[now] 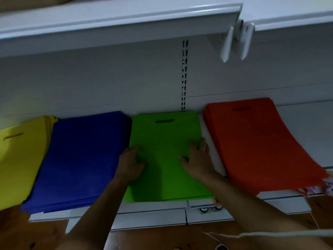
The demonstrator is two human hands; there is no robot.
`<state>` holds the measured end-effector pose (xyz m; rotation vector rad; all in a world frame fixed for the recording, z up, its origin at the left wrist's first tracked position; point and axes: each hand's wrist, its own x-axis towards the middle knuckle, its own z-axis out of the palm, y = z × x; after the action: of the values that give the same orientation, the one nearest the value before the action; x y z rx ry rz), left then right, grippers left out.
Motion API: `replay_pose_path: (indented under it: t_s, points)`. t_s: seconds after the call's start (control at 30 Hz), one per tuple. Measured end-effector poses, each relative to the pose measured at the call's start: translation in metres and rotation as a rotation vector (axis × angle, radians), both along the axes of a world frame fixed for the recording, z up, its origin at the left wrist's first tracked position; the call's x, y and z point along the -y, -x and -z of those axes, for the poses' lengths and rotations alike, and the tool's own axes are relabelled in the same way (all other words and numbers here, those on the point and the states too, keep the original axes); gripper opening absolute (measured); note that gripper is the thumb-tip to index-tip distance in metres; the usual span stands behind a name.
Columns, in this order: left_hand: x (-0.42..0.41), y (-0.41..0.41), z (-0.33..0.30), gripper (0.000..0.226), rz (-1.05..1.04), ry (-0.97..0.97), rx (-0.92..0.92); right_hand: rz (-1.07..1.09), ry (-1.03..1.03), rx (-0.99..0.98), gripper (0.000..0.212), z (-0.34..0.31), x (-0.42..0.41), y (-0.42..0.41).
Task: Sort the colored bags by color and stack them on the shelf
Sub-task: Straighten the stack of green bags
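Four piles of flat bags lie side by side on the white shelf [292, 121]: yellow bags [19, 159] at the left, blue bags [79, 159], green bags [162, 141] in the middle and orange-red bags [255, 141] at the right. Both hands lie on the green pile. My left hand [131, 163] rests at its left edge, fingers bent downward on the fabric. My right hand [198, 159] presses flat near its right edge, fingers spread.
An upper shelf [119, 17] overhangs the piles, with white brackets [236, 40] hanging at the right. A slotted upright [184, 74] runs down the back wall. Wooden floor [36, 231] lies below the shelf front. Patterned items [324, 186] sit at the far right edge.
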<state>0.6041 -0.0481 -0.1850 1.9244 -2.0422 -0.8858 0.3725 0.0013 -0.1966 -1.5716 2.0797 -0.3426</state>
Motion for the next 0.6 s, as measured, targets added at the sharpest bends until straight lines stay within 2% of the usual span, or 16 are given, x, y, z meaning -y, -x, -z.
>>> replay_pose_path:
  t_s: [0.17, 0.33, 0.6]
  points:
    - [-0.004, 0.0, -0.002, 0.072, 0.006, -0.041, 0.02, -0.009, 0.013, 0.0, 0.08, -0.002, 0.0, 0.004]
    - [0.004, 0.005, 0.003, 0.083, 0.004, -0.076, 0.034, -0.127, 0.078, -0.144, 0.079, -0.007, -0.005, 0.009]
    - [0.001, 0.029, 0.0, 0.073, 0.081, -0.052, 0.101, -0.214, -0.045, -0.217, 0.08, 0.0, -0.01, 0.016]
